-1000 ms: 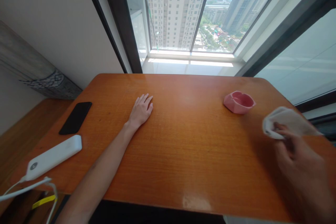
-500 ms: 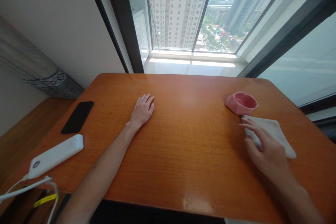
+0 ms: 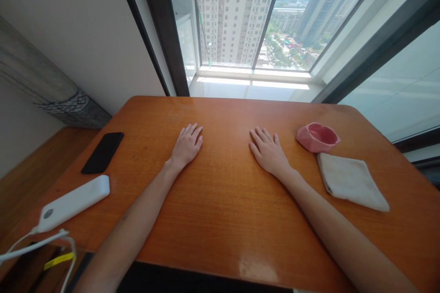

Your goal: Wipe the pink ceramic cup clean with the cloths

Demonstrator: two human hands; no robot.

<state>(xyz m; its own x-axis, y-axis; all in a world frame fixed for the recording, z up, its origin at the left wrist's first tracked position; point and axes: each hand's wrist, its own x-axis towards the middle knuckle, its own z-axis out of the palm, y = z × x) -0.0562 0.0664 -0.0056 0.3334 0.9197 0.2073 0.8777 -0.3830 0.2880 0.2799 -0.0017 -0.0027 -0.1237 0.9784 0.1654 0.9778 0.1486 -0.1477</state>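
My left hand (image 3: 186, 146) lies palm down on the wooden table (image 3: 220, 201), fingers stretched out and holding nothing. Opposite it, my right hand (image 3: 269, 152) also rests flat on the tabletop with its fingers extended. To the right of that hand sits a pink angular bowl (image 3: 311, 139), its opening facing up. Just in front of the bowl, on the near side, a folded whitish cloth (image 3: 352, 181) lies flat. Neither hand touches the bowl or the cloth.
A black phone (image 3: 102, 153) lies at the table's left side. Nearer to me is a white power strip (image 3: 74, 203) or similar long device, with white cables (image 3: 34, 248) running over the edge. Beyond the table's far edge stands a window (image 3: 237, 27).
My right hand has moved left from above the cloth and now lies flat on the table. The cloth and bowl stay in place. My left hand has not moved.
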